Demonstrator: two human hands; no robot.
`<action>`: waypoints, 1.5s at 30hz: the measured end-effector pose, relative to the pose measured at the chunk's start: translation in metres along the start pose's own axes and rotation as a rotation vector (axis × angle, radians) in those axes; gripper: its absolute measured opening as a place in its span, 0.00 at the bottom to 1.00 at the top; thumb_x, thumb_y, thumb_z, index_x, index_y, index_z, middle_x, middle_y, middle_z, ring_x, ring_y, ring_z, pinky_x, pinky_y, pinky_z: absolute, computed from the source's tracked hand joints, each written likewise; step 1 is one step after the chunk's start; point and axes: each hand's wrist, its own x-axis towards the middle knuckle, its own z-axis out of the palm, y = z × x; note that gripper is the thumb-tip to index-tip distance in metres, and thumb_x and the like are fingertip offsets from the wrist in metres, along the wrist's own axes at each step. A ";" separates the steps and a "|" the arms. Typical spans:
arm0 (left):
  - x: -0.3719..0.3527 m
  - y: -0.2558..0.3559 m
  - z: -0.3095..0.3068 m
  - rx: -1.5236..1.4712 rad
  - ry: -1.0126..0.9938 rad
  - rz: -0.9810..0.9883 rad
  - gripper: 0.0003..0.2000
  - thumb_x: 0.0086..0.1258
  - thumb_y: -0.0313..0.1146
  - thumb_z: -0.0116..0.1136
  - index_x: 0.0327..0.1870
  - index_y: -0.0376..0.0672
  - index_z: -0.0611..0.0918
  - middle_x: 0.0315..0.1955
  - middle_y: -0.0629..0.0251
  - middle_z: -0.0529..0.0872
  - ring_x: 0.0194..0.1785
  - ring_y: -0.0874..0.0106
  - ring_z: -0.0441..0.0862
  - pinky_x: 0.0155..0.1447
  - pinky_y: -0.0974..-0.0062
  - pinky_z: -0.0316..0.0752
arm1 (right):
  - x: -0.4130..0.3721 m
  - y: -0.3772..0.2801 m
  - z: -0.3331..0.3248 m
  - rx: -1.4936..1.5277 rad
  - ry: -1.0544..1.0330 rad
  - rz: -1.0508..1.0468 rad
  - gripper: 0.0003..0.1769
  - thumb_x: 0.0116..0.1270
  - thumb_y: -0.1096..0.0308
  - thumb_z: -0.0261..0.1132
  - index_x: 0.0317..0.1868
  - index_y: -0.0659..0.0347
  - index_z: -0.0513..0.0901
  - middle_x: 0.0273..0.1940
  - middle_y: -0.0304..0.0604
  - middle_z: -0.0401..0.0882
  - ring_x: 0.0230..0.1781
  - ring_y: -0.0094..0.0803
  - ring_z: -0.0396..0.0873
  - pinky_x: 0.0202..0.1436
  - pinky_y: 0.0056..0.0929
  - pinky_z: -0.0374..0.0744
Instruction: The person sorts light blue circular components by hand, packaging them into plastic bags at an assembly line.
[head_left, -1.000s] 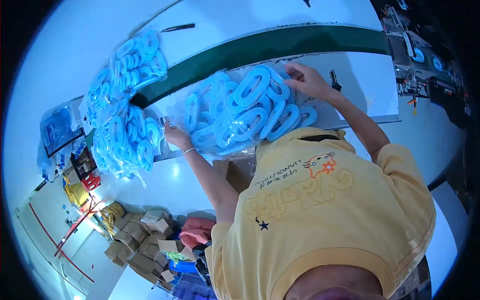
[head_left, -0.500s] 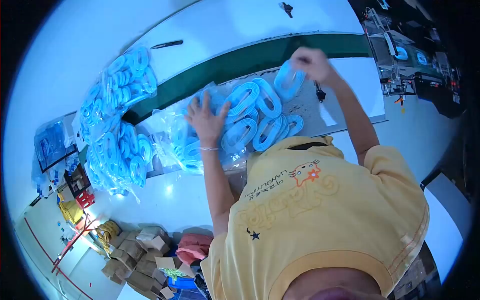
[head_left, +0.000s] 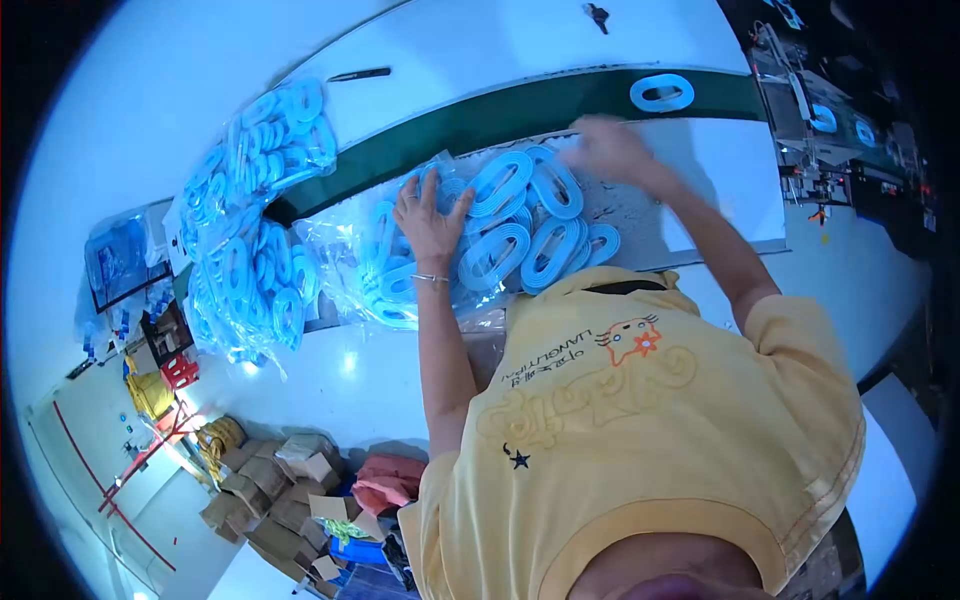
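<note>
My left hand (head_left: 432,222) rests with fingers spread on light blue oval coils (head_left: 382,235) inside a clear plastic bag (head_left: 335,250). To its right, loose coils (head_left: 495,255) lie overlapping in a pile on the grey surface. My right hand (head_left: 608,150) is smeared by motion just right of the pile, near its upper right coil (head_left: 557,183); its fingers and anything in them cannot be made out. A single oval coil (head_left: 662,93) lies on the green strip (head_left: 560,100), beyond my right hand.
Clear bags full of blue coils (head_left: 240,270) are heaped at the left. A black pen-like object (head_left: 360,74) and a small dark object (head_left: 597,18) lie on the white table (head_left: 470,50). Machinery (head_left: 800,110) stands at the right, cardboard boxes (head_left: 265,480) at the lower left.
My right hand has moved left and down toward the pile. The coil beside it no longer shows separately. A single coil now shows on the green strip. The whole view has shifted slightly.
</note>
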 end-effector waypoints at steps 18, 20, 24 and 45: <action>0.005 -0.004 0.002 -0.163 0.118 -0.006 0.25 0.51 0.50 0.67 0.47 0.44 0.81 0.48 0.55 0.77 0.49 0.58 0.73 0.57 0.65 0.64 | 0.084 0.022 0.024 -0.360 0.213 -0.542 0.27 0.49 0.72 0.62 0.54 0.62 0.74 0.56 0.45 0.71 0.53 0.44 0.70 0.57 0.38 0.69; -0.001 -0.002 0.000 -0.185 0.088 -0.033 0.24 0.51 0.48 0.68 0.47 0.43 0.81 0.48 0.55 0.78 0.49 0.59 0.74 0.56 0.65 0.66 | 0.074 -0.026 0.026 0.015 -0.020 -0.797 0.32 0.45 0.73 0.61 0.57 0.60 0.72 0.61 0.46 0.67 0.62 0.45 0.63 0.64 0.38 0.64; 0.007 -0.005 0.004 -0.284 0.076 -0.010 0.22 0.50 0.42 0.69 0.45 0.42 0.81 0.47 0.56 0.78 0.49 0.59 0.74 0.54 0.66 0.69 | 0.099 -0.051 0.052 0.100 -0.412 -0.855 0.35 0.42 0.69 0.65 0.58 0.55 0.73 0.56 0.44 0.69 0.52 0.43 0.67 0.56 0.37 0.69; -0.046 -0.120 -0.055 0.146 0.139 -0.747 0.25 0.56 0.53 0.62 0.47 0.42 0.80 0.42 0.54 0.78 0.41 0.57 0.74 0.49 0.65 0.71 | 0.026 -0.056 0.049 0.208 -0.164 -0.521 0.11 0.53 0.65 0.67 0.34 0.61 0.76 0.32 0.43 0.74 0.31 0.35 0.71 0.36 0.32 0.70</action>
